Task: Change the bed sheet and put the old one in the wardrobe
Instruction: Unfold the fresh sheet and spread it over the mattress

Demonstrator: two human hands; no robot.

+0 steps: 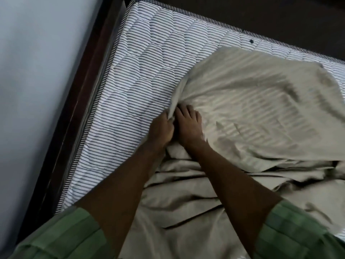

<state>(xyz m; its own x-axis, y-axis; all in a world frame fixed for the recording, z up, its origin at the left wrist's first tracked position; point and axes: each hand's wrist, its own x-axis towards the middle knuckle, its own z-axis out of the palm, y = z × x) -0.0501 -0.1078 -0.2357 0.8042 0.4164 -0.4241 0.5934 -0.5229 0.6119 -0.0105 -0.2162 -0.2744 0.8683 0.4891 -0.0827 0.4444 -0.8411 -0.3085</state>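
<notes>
A: What is shown in the head view?

B: A beige sheet [233, 101] is seen bunched across the striped mattress [134, 75], much of which is laid bare toward the dark bed frame [78, 94] and the pale wall [37, 62]. The cloth is blurred on the right, so its far edge cannot be made out exactly.

A: How is the sheet held?

B: A fold at its gathered edge is gripped by the left hand [162, 128], whose fingers are curled round the fabric. The right hand [188, 124] is laid just beside it, fingers bent down into the cloth; it appears to be clutching the sheet, though the fingertips are partly buried.

A: Why there?

B: The two hands are placed together at one edge, probably so that the sheet can be gathered or drawn along the mattress in one piece. Whether the old sheet is being stripped or a fresh one spread cannot be told.

A: Any containers?

B: None is seen; the wardrobe is not in view. Green sleeves [61, 234] are visible at the bottom.
</notes>
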